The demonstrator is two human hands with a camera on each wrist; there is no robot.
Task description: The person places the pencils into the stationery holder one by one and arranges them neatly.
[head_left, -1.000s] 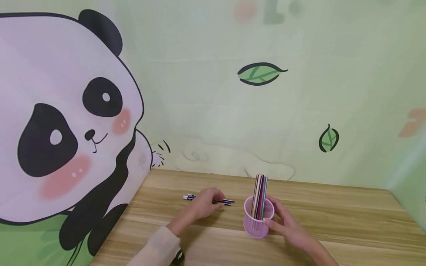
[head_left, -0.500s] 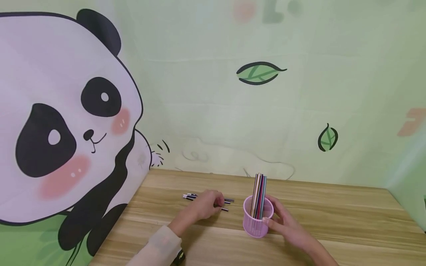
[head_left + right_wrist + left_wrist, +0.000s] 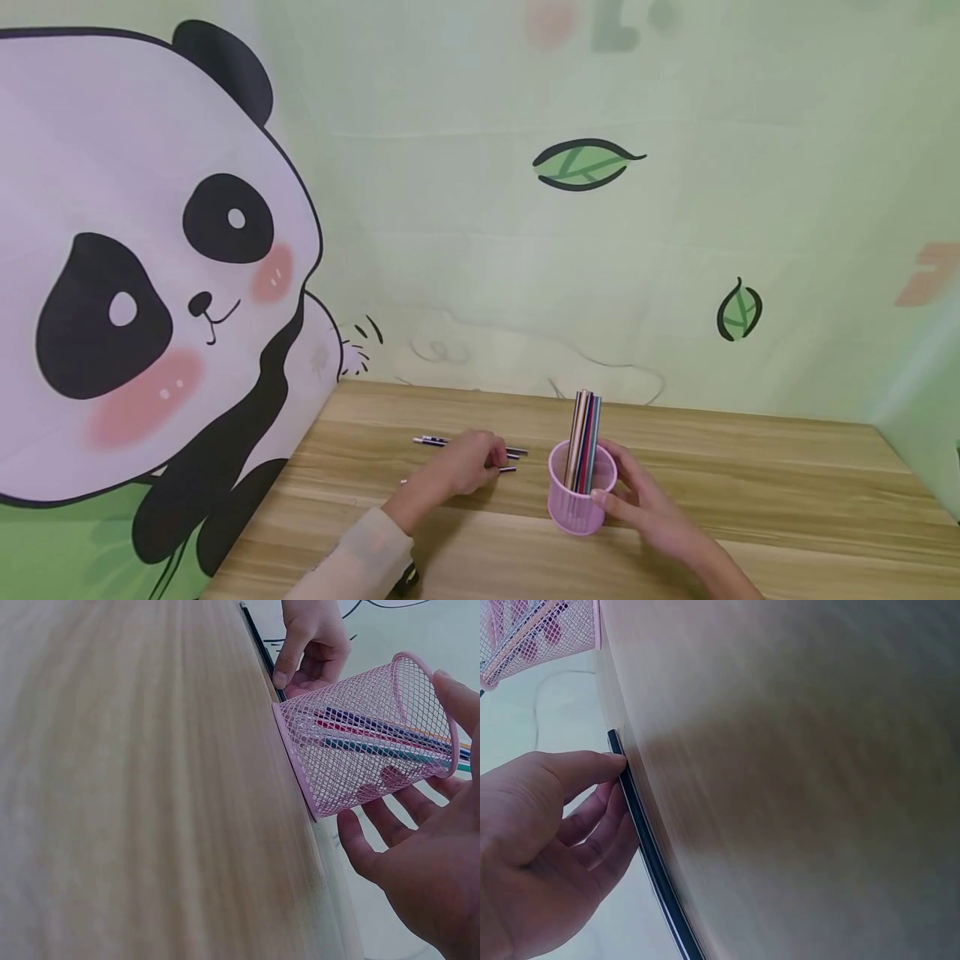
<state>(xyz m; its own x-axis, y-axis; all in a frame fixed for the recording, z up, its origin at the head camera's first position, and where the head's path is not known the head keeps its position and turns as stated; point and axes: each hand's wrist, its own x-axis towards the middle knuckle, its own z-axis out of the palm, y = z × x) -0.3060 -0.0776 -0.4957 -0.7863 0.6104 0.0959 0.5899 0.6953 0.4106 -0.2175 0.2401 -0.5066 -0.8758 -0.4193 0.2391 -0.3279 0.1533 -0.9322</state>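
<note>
My left hand point(image 3: 465, 463) is low over the wooden table, thumb and fingers pinching a dark pencil point(image 3: 507, 469) that lies along the surface. In the left wrist view the pencil point(image 3: 654, 859) runs between the thumb and the fingers behind it. Just beyond that hand lie more dark pencils point(image 3: 429, 441), partly covered by it. To the right, my right hand point(image 3: 651, 515) holds a pink mesh pencil cup point(image 3: 576, 518) upright on the table, thumb at the rim and fingers around the far side. Several coloured pencils point(image 3: 585, 442) lean inside the cup.
The wooden table point(image 3: 750, 475) meets a pale green wall point(image 3: 450, 250) at the back. A large panda picture point(image 3: 225, 333) covers the left side wall. Something dark is at the left wrist, under the sleeve point(image 3: 360, 550).
My left hand has drawn one pencil apart from the others, toward the near side; its white end now shows left of the wrist. The right hand and cup stay in place.
</note>
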